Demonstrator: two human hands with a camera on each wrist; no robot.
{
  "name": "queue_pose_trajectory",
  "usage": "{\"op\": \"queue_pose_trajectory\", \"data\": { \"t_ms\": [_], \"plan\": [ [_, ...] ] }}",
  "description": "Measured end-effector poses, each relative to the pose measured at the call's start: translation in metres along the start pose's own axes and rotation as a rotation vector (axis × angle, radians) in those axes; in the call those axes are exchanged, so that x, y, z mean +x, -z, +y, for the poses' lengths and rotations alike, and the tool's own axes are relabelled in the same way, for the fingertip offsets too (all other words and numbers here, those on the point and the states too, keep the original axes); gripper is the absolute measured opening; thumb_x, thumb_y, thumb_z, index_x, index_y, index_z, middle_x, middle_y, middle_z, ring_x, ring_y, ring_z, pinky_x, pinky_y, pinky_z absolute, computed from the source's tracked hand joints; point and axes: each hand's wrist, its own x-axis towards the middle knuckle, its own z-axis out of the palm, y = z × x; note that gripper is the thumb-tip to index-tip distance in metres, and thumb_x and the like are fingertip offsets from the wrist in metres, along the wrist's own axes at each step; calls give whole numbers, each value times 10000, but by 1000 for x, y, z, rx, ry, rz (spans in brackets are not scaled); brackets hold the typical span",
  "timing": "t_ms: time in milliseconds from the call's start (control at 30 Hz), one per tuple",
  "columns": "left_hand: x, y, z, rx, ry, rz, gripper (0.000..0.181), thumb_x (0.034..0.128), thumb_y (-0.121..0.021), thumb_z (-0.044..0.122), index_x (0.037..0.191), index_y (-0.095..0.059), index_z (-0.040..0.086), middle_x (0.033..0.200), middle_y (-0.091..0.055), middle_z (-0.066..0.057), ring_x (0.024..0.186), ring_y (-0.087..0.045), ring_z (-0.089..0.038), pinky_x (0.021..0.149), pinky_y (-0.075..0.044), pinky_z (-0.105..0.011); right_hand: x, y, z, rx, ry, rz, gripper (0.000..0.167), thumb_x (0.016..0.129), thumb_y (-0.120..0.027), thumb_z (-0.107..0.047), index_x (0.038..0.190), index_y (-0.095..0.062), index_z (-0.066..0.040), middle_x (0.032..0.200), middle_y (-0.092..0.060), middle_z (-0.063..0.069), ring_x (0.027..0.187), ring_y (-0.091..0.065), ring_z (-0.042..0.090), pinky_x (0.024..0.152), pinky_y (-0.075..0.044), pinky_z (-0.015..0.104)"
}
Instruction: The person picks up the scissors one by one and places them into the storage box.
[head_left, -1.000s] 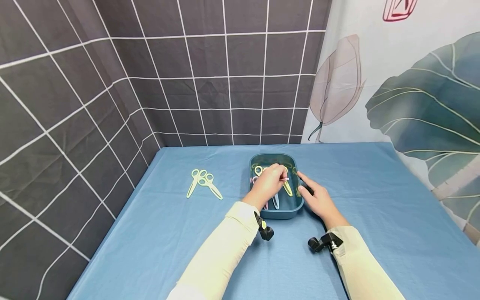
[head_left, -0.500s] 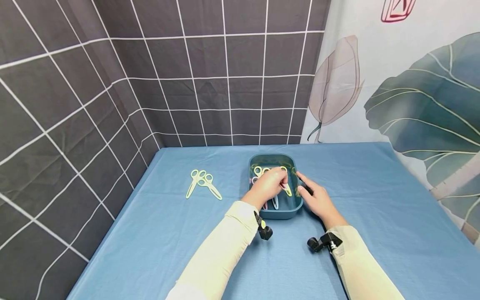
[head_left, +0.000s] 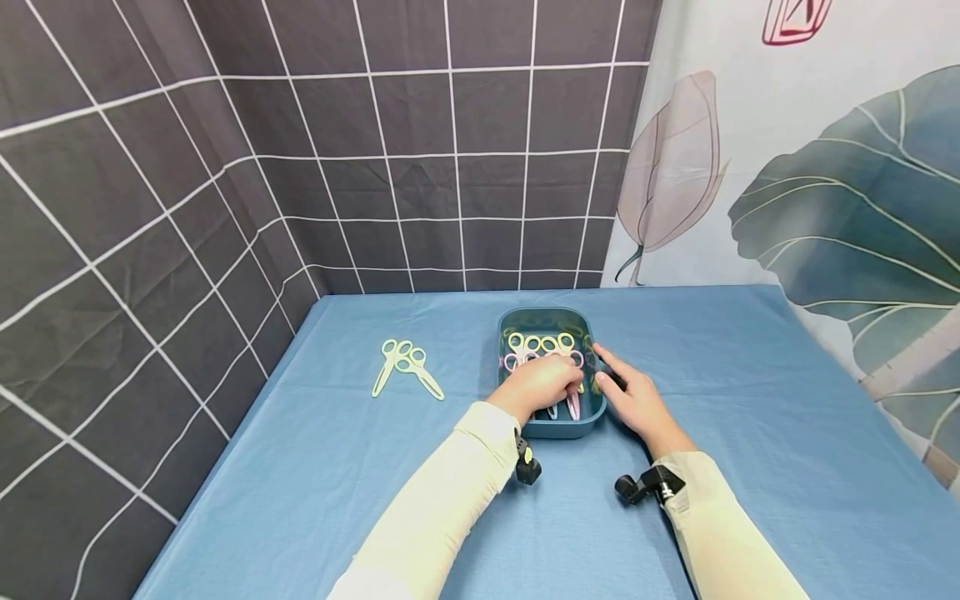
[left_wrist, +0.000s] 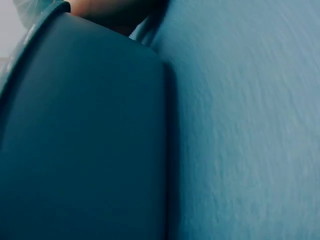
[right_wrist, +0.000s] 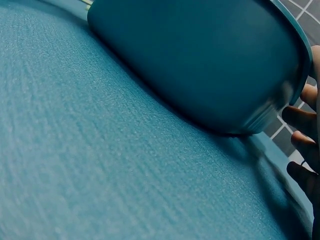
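In the head view a dark teal bin (head_left: 555,428) holds several scissors with yellow and pink handles. The left hand (head_left: 542,385) reaches into it, fingers curled around the middle of pink scissors (head_left: 573,407), whose handle and blade show on either side. Against the bin's right wall rests the right hand (head_left: 639,403), its fingers extended. The right wrist view has the bin's outer side (right_wrist: 200,60) with the right hand's fingers (right_wrist: 302,117) by its rim. Mostly the bin's wall (left_wrist: 90,130) fills the left wrist view; the left fingertips are hidden.
Two pale yellow-green scissors (head_left: 385,373) (head_left: 427,382) lie close together on the blue cloth (head_left: 360,483), left of the bin. A dark gridded curtain (head_left: 420,183) and a leaf-patterned one stand behind the table. Black camera mounts sit on both wrists.
The left hand has moved slightly toward the near side of the bin, and the pink scissors have come down among the others, turned lengthwise. The right hand has stayed in place.
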Motion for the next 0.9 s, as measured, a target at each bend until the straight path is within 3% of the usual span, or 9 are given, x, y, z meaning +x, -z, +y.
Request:
{"op": "queue_pose_trajectory", "data": {
  "t_ms": [267, 533, 900],
  "plan": [
    [2, -2, 0, -4, 21, -13, 160, 991, -626, 81, 871, -654, 184, 887, -572, 53, 795, -544, -78, 698, -439, -182, 0, 0, 0, 0, -5, -7, 511, 1048, -544, -257, 1540, -446, -166, 1503, -479, 212, 1363, -451, 455, 1090, -368, 621],
    [0, -2, 1, 13, 44, -4, 106, 993, -655, 140, 1036, -731, 199, 1071, -617, 42, 1024, -598, -98, 887, -489, -201, 0, 1, 0, -3, -7, -7, 508, 1041, -556, -236, 1533, -457, -158, 1493, -487, 219, 1357, -457, 457, 1091, -364, 625],
    [1, 3, -1, -33, 65, 15, 97, 996, -647, 140, 1043, -724, 174, 1060, -631, 26, 1008, -612, -120, 901, -499, -238, 0, 0, 1, -5, -1, 0, 504, 1037, -563, -215, 1527, -465, -150, 1480, -496, 229, 1347, -469, 460, 1091, -367, 623]
  ]
}}
